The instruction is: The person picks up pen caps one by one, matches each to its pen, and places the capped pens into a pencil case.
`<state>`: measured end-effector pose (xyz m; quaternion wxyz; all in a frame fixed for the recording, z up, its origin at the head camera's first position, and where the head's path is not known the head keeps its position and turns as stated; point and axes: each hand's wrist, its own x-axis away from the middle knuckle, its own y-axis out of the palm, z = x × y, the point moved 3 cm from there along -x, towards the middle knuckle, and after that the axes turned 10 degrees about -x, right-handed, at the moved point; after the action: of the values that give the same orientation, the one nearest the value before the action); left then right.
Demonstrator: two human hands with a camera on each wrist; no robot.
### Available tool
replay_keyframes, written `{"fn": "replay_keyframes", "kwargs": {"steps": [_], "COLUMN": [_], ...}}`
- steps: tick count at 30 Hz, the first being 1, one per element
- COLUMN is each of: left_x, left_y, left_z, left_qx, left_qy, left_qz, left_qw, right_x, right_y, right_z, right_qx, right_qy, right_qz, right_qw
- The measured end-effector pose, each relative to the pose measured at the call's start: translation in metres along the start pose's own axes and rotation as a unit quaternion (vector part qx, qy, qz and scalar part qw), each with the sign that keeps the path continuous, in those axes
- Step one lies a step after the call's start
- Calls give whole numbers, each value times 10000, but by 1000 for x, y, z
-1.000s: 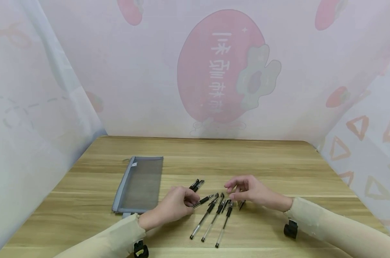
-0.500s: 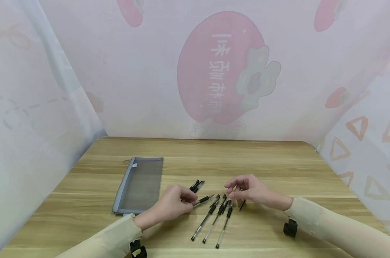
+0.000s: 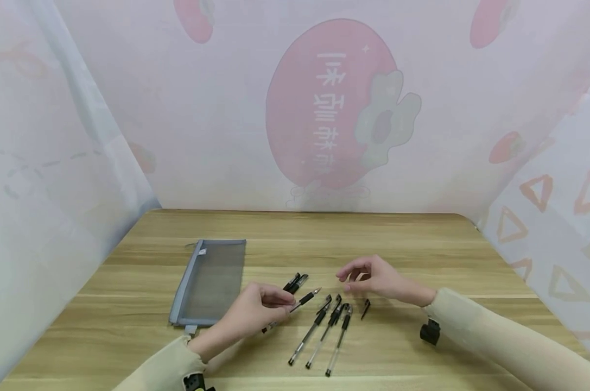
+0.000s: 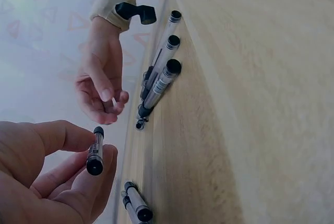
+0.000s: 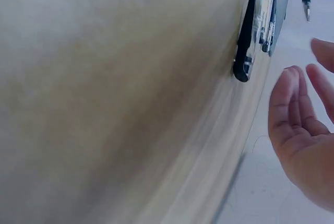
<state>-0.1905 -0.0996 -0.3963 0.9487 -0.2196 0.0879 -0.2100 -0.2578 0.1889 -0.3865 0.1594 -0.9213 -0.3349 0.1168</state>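
Observation:
My left hand (image 3: 258,309) pinches an uncapped gel pen (image 3: 306,298) between thumb and fingers, with its bare tip pointing up and to the right. In the left wrist view the pen's black end plug (image 4: 94,167) faces the camera. Over the table to the right hovers my right hand (image 3: 380,279), fingers loosely bent and holding nothing visible. Below it lies a black pen cap (image 3: 366,308). Between the hands, three capped gel pens (image 3: 317,325) lie side by side. Two more black pens (image 3: 296,283) lie behind the left hand, partly hidden by it.
A grey mesh zip pouch (image 3: 215,279) lies flat on the wooden table (image 3: 392,233), left of the pens. Printed fabric (image 3: 216,136) hangs behind the table and along both sides.
The left hand has raised the uncapped pen slightly, turning its tip up. My right hand has lifted a little away from the cap, which now shows fully on the table.

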Motion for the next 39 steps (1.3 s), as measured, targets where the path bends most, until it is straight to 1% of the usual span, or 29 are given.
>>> {"fn": "replay_keyframes", "kwargs": {"steps": [3, 6, 9, 12, 16, 20, 25, 29, 33, 39], "left_x": [4, 7, 9, 10, 13, 17, 23, 26, 27, 24], "left_y": [-2, -4, -4, -4, -4, -3, -5, -5, -4, -4], "left_z": [-2, -2, -1, 0, 2, 2, 3, 6, 8, 11], "left_qx": [277, 399, 497, 620, 761, 846, 1012, 1143, 1238, 1255], "left_qy": [-207, -401, -492, -543, -561, -502, -608, -597, -599, -593], "left_qz": [90, 192, 269, 305, 315, 370, 405, 435, 414, 385], "left_qw": [9994, 9982, 9972, 9961, 9950, 9945, 9922, 9907, 9896, 9896], "right_x": [-6, -12, -19, -25, -31, -35, -37, -37, -37, -37], "right_y": [-1, -2, 0, 5, 14, 22, 28, 32, 33, 32], "right_z": [2, 2, 3, 1, -2, -3, 0, 2, 5, 6], "right_qx": [127, 214, 285, 246, 174, 103, 1, -25, -10, 1], "right_qy": [-128, -194, -173, -208, -266, -276, -320, -272, -148, -190], "right_qz": [-198, -353, -481, -724, -1066, -1264, -1379, -1509, -1563, -1579], "right_qw": [9996, 9990, 9983, 9969, 9938, 9915, 9899, 9882, 9876, 9873]}}
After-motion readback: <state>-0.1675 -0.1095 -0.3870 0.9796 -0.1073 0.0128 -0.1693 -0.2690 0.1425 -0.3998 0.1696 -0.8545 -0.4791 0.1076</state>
